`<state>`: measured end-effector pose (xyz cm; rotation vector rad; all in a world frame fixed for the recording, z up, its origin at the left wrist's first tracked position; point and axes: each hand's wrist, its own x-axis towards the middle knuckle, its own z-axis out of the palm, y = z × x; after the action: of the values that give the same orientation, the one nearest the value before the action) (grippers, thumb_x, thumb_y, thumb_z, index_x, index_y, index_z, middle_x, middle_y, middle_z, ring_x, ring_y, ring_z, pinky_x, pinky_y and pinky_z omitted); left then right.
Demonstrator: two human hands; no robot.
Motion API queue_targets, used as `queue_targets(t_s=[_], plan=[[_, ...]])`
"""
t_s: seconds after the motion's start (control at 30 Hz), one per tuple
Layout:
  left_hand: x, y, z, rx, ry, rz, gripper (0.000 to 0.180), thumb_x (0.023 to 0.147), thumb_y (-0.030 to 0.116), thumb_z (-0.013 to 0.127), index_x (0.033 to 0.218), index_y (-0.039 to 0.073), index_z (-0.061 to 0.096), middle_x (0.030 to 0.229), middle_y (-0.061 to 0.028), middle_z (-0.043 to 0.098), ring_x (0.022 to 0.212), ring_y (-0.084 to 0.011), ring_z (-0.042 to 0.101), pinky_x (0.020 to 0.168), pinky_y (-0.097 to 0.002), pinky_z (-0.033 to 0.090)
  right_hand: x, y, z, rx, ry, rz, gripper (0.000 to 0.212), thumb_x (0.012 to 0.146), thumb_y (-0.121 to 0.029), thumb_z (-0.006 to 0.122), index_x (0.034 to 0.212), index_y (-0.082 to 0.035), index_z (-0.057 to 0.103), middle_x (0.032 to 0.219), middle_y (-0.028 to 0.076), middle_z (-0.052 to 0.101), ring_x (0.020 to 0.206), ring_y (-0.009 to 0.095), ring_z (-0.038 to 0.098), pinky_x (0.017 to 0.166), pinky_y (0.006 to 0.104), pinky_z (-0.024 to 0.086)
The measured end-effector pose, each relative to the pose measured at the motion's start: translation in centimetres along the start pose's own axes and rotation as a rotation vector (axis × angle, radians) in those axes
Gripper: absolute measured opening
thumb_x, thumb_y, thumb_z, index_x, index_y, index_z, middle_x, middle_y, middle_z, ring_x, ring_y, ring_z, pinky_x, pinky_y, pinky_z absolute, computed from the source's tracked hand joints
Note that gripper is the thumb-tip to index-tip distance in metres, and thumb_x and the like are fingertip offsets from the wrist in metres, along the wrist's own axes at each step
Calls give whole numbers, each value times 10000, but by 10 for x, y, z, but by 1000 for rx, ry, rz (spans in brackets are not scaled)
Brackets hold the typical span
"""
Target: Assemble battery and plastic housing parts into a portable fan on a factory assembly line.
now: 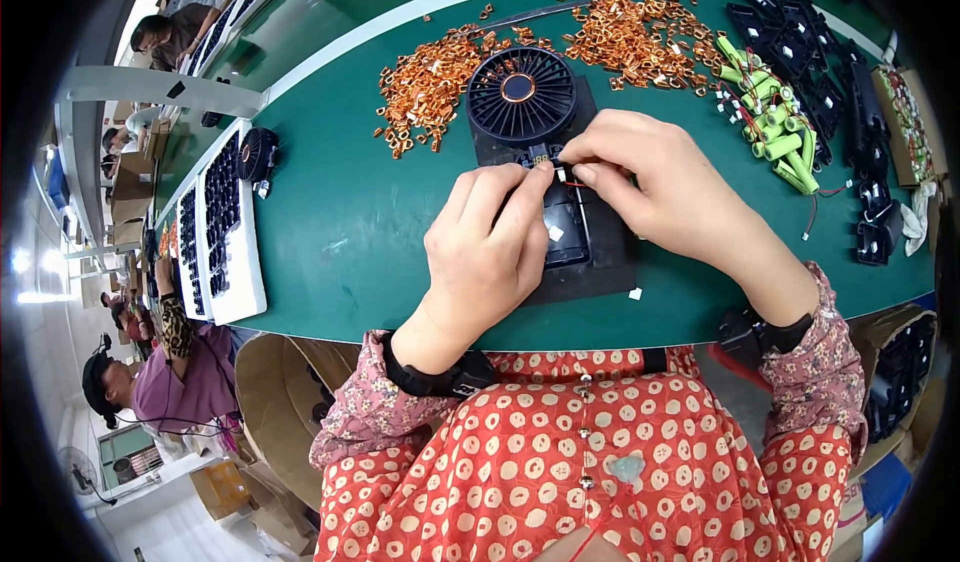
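Observation:
A black handheld fan lies on a dark pad, its round grille toward the far side and its opened handle toward me. My left hand is closed, its thumb and fingertips pressed on the handle's top by a small circuit board. From the right, my right hand pinches at the same spot; the fingers hide what is between them. A thin red wire and a small white bit show beside those fingertips.
Two heaps of copper-coloured parts lie beyond the fan. Green battery cells with wires and black plastic shells are at the right. A white tray of black parts and another small fan stand left. Other people work farther left.

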<state>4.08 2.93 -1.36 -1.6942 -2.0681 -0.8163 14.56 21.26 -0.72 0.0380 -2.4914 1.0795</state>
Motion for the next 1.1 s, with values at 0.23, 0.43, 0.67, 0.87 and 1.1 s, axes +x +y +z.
queue_targets(t_s=[0.23,0.43,0.67,0.87,1.1], plan=[[-1,-5,-5,-33,-3,28,429,696,-30,667,1120,34,686,958,-80,607,849,-256,627,709,-337,532,-40,-14,-23,7,55,258,265,870,-173,698,1066,-9,628,917,102,622,827,251,641,715,373,518],[2,-4,-8,-4,-39,23,456,660,-25,681,1107,55,718,943,-51,603,849,-235,630,689,-322,535,-50,-15,-6,-104,-48,261,368,857,-214,710,1141,-35,557,896,118,596,853,344,601,748,428,492],[4,-5,-10,64,-64,67,477,632,0,692,1104,66,720,936,-52,577,847,-226,626,682,-311,533,-45,-17,-5,-6,127,156,314,848,-81,694,1127,-36,560,855,116,596,792,326,606,675,408,490],[5,-4,-13,106,-87,106,501,627,52,713,1127,63,697,936,-44,559,859,-214,610,665,-300,517,-47,-13,-3,-139,145,100,307,851,-65,685,1137,-38,575,858,117,621,765,326,624,659,391,502],[4,-1,-10,12,-40,28,444,705,4,685,1147,48,675,906,-68,584,819,-240,611,658,-325,507,-51,-26,3,-60,183,240,229,925,-106,631,1124,-11,571,805,107,645,672,262,636,612,354,497]])
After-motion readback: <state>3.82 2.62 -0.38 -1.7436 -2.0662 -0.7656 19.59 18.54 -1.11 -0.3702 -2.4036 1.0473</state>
